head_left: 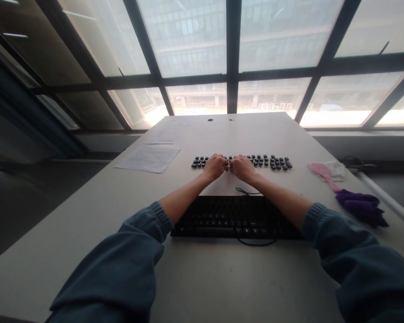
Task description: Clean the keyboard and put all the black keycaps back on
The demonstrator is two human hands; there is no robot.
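Observation:
Rows of loose black keycaps (260, 160) lie on the white table beyond a black keyboard (222, 222). My left hand (216, 166) reaches over the keyboard into the rows, its fingers curled and pinched at a small dark keycap. Close beside it, my right hand (242, 168) is bent the same way, with thumb and fingertips closed on a keycap. The two hands' fingertips nearly meet. Some keycaps under and behind the hands are hidden. Lower keys show on the keyboard, while its upper part is too dark to make out.
Sheets of paper (151, 158) lie at the left. To the right are a pink brush-like object (323, 172), a white tissue (336, 170) and a purple cloth (360, 207). A black cable (245, 191) loops behind the keyboard. Large windows (195, 40) stand past the table's far edge.

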